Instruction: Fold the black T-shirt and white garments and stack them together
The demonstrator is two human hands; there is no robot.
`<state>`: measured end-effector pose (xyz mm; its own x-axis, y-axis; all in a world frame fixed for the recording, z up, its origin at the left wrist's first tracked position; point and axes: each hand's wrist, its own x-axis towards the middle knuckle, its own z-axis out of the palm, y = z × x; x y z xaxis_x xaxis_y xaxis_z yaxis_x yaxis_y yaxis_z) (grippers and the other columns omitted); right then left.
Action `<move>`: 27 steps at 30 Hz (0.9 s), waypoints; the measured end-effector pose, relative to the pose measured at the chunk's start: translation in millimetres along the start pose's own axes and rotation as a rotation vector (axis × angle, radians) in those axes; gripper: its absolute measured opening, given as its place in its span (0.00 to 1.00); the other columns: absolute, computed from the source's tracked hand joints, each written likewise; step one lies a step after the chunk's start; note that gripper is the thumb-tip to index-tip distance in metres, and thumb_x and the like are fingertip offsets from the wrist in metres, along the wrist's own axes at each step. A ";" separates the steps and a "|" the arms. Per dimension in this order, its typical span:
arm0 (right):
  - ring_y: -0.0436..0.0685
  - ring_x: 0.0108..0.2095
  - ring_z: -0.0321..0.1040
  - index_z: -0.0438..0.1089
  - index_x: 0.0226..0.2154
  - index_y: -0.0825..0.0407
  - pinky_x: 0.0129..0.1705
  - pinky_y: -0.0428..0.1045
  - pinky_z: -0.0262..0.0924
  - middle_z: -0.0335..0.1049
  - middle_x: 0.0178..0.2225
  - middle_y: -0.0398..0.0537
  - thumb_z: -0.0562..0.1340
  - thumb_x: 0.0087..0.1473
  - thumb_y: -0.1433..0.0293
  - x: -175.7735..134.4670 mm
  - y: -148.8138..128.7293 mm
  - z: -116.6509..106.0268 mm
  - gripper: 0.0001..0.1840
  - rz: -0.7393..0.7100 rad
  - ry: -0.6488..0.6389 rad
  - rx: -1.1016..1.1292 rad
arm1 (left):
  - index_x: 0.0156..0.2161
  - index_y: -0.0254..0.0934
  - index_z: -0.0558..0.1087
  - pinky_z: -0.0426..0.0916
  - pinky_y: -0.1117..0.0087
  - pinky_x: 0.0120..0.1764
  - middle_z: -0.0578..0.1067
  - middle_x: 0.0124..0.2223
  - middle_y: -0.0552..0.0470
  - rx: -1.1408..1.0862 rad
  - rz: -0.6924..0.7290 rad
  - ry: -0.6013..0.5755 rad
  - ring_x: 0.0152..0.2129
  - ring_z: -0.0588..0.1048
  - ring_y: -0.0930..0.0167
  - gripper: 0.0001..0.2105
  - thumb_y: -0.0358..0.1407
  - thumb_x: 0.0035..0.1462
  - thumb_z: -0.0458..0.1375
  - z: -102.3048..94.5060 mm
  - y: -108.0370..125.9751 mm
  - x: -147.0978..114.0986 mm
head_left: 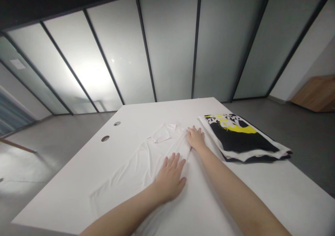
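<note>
A white T-shirt (138, 169) lies spread on the white table, its collar and a sleeve toward the far side, with soft creases running along it. My left hand (171, 176) rests on the shirt's near right part, palm down and fingers spread. Farther up, my right hand (196, 138) lies at the shirt's upper right edge, fingers stretched out over the fabric. Neither hand visibly grips the cloth. My forearms hide part of the shirt's lower end.
A stack of folded shirts (240, 134), the top one black with yellow and white print, sits on the right side of the table (167, 110). Two round holes (105, 138) are cut near the left edge. Frosted glass panels (170, 47) stand behind.
</note>
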<state>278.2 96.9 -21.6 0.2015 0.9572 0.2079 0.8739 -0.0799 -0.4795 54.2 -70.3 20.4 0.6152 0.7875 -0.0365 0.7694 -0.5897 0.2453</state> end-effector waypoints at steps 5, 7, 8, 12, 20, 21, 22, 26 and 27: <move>0.69 0.65 0.62 0.78 0.50 0.53 0.70 0.68 0.49 0.74 0.59 0.62 0.46 0.68 0.64 6.2 7.1 -8.2 0.28 -0.090 0.260 0.381 | 0.76 0.38 0.52 0.42 0.43 0.73 0.45 0.79 0.40 0.025 0.017 0.044 0.76 0.40 0.53 0.35 0.52 0.71 0.46 -6.8 2.2 39.8; 0.65 0.60 0.68 0.78 0.47 0.53 0.67 0.62 0.55 0.78 0.53 0.61 0.44 0.67 0.64 7.3 8.7 -12.6 0.28 -0.135 0.295 0.430 | 0.76 0.39 0.53 0.43 0.42 0.73 0.48 0.79 0.41 0.031 0.036 0.038 0.76 0.43 0.54 0.34 0.53 0.72 0.44 -1.0 3.0 58.8; 0.64 0.58 0.69 0.78 0.47 0.53 0.66 0.60 0.58 0.78 0.51 0.60 0.44 0.67 0.63 7.4 9.1 -14.6 0.28 -0.148 0.304 0.438 | 0.76 0.40 0.54 0.44 0.42 0.73 0.49 0.79 0.41 0.033 0.042 0.034 0.76 0.45 0.54 0.34 0.53 0.72 0.43 3.3 3.1 67.6; 0.63 0.55 0.71 0.78 0.45 0.52 0.63 0.59 0.60 0.79 0.49 0.58 0.43 0.68 0.62 5.9 8.5 -17.8 0.28 -0.183 0.342 0.481 | 0.75 0.44 0.56 0.45 0.42 0.72 0.51 0.78 0.44 0.045 0.020 0.080 0.75 0.49 0.54 0.32 0.53 0.72 0.43 19.3 0.3 97.7; 0.62 0.51 0.72 0.77 0.43 0.51 0.59 0.56 0.61 0.79 0.47 0.57 0.44 0.69 0.63 3.1 1.4 -20.4 0.26 -0.236 0.338 0.490 | 0.73 0.39 0.59 0.47 0.39 0.70 0.53 0.77 0.38 0.026 -0.137 0.156 0.74 0.52 0.50 0.29 0.46 0.72 0.45 10.6 -29.0 174.3; 0.62 0.51 0.72 0.77 0.43 0.52 0.59 0.56 0.61 0.79 0.46 0.58 0.45 0.69 0.64 2.0 -0.1 -22.7 0.25 -0.266 0.324 0.475 | 0.72 0.38 0.61 0.46 0.38 0.70 0.54 0.77 0.36 0.006 -0.169 0.177 0.74 0.52 0.50 0.28 0.45 0.72 0.46 7.1 -36.5 185.3; 0.62 0.51 0.71 0.76 0.43 0.52 0.58 0.56 0.61 0.79 0.46 0.57 0.45 0.69 0.65 0.3 -1.9 -25.4 0.24 -0.307 0.297 0.450 | 0.71 0.37 0.63 0.45 0.38 0.70 0.55 0.76 0.35 -0.032 -0.204 0.214 0.73 0.53 0.49 0.27 0.43 0.71 0.48 3.4 -45.1 195.8; 0.61 0.51 0.71 0.77 0.46 0.51 0.58 0.55 0.59 0.79 0.47 0.54 0.51 0.70 0.68 -13.0 -16.6 -34.6 0.18 -0.557 0.064 0.313 | 0.65 0.33 0.67 0.54 0.50 0.70 0.68 0.70 0.33 -0.448 -0.325 0.590 0.69 0.63 0.55 0.23 0.39 0.69 0.53 -15.2 -85.4 226.0; 0.60 0.51 0.71 0.77 0.48 0.51 0.58 0.54 0.60 0.79 0.47 0.53 0.53 0.70 0.68 -18.0 -22.6 -35.6 0.17 -0.626 -0.008 0.286 | 0.65 0.33 0.66 0.57 0.54 0.69 0.69 0.69 0.34 -0.497 -0.341 0.655 0.68 0.64 0.59 0.22 0.37 0.71 0.49 -20.4 -95.4 229.4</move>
<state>270.5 71.7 15.9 -0.3076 0.8010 0.5135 0.6734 0.5646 -0.4772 118.4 170.3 8.4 0.0277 0.9400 0.3401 0.6357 -0.2791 0.7197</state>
